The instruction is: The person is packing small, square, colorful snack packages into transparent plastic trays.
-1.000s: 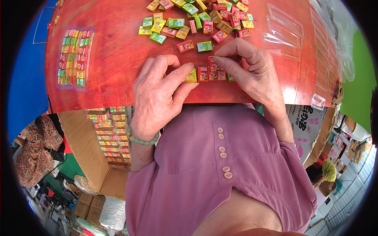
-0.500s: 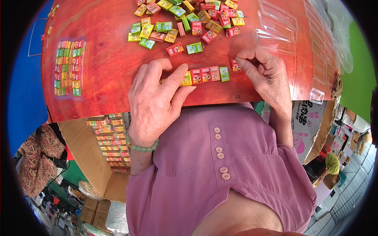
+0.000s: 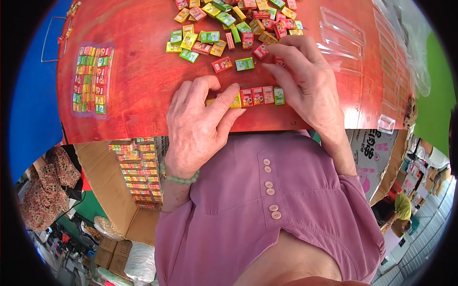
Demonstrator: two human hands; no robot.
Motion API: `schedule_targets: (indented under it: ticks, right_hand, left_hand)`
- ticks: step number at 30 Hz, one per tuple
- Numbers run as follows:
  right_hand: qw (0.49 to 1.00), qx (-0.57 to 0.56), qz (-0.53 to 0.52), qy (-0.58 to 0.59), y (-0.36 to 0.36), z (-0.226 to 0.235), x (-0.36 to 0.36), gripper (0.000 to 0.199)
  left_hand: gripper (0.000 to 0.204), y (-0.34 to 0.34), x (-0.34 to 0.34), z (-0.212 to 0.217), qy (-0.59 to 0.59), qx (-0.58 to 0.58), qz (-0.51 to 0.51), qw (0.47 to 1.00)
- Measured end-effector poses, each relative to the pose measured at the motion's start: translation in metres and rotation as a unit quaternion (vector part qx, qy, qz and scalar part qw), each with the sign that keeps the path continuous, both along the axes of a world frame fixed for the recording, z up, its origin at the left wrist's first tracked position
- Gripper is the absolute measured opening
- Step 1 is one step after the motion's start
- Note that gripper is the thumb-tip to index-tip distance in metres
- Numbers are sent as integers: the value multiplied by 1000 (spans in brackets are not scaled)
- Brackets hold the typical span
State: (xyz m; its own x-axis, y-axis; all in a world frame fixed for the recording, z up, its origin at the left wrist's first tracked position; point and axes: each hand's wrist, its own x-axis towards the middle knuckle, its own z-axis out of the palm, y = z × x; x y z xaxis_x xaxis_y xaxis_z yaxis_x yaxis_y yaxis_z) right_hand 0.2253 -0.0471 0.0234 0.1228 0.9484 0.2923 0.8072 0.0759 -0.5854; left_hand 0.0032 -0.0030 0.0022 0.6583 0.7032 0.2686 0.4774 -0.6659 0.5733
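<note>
My left hand (image 3: 198,121) is closed around the left part of a row of small boxes. Its index finger rests on a yellow box (image 3: 236,101), its thumb lies along the near side, and it hides the row's left end. To the right in the row stand red boxes (image 3: 257,96), a paler red box (image 3: 267,95) and a green box (image 3: 279,96). My right hand (image 3: 307,78) hovers by the pile with thumb and index finger apart. Inside its curled fingers a small red box (image 3: 279,61) shows, partly hidden. Another red box (image 3: 260,51) lies by the fingertips.
A loose pile of small red, yellow and green boxes (image 3: 226,19) covers the far middle. A filled clear pack (image 3: 91,81) lies left. Clear plastic trays (image 3: 341,35) and plastic film (image 3: 405,52) lie right. Below the table edge, a cardboard carton (image 3: 105,176) holds filled packs.
My right hand has moved away from the row's right end toward the pile, its thumb and index finger spreading; the red box has moved with it. My left hand stays on the row.
</note>
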Motion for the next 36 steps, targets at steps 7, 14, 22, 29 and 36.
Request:
schedule_targets:
  ticks: [7,14,22,29,36]
  right_hand:
    - [989,-33,127,-71,24,-12,-5,28]
    - [977,-47,205,-40,15,4,-2,29]
    - [928,-59,326,-173,19,20,-14,28]
    - [938,-46,331,-93,22,1,-5,35]
    - [962,-53,261,-55,16,-1,-13,36]
  left_hand:
    - [39,2,-1,-3,-20,-32,0,999]
    - [37,9,-12,-1,-23,-15,-4,1000]
    - [38,18,-24,2,6,-15,-4,1000]
    - [43,25,-26,9,6,-69,-36,997]
    - [49,29,-31,16,1,-97,-47,994]
